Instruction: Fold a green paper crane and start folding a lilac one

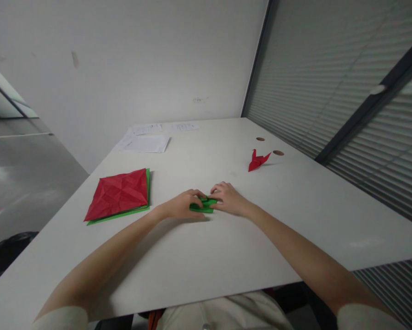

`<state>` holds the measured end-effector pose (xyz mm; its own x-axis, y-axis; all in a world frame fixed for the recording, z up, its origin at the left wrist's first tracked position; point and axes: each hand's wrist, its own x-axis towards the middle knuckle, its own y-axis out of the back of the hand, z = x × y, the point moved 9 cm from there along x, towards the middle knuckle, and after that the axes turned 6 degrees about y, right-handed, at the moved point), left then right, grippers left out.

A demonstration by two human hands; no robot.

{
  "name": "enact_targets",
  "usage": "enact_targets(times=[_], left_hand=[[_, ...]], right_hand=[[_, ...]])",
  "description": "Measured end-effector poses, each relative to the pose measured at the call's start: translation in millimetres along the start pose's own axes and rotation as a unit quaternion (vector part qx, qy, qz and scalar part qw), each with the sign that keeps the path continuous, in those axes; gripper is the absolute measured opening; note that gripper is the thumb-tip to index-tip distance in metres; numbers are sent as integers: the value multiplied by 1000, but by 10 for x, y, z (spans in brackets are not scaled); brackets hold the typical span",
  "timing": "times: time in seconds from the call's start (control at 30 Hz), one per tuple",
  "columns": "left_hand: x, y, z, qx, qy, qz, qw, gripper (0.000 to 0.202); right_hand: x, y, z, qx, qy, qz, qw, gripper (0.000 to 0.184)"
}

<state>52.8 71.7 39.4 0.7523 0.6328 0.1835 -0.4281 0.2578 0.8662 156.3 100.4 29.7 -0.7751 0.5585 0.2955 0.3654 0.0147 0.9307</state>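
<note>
A small piece of folded green paper (206, 208) lies near the middle of the white table, between my two hands. My left hand (186, 204) grips its left side, thumb and fingers closed on it. On the right side, my right hand (229, 199) pinches the paper with thumb and fingertips. Parts of the folds are hidden under the fingers. Farther off to the right stands a red folded paper crane (258, 160). To the left lies a stack of square sheets, a creased red sheet (121, 192) on top and green sheets (148, 188) showing at its edges.
White papers (147, 143) lie at the far left of the table (199, 266), by the wall. Two round holes (278, 152) sit near the right edge, beside window blinds (305, 91). A black bin bag (6, 254) is on the floor at left.
</note>
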Motion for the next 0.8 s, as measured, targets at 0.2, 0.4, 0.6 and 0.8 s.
enact_targets(times=[0.2,0.4,0.6,0.8], left_hand=[[9,-84,165,-88,-49,-60,993,22],[5,-97,111,27,-27,-20,999,32],[-40,-76,45,84,9,-3,996,50],[-77,-7,-140,20,61,20,998,34]], right_hand=[[18,31,123,-24,-18,45,999,13],[46,-51,18,47,23,-15,999,14],[53,20,7,203,-4,1,979,24],[28,3,-76,218,14,-41,975,20]])
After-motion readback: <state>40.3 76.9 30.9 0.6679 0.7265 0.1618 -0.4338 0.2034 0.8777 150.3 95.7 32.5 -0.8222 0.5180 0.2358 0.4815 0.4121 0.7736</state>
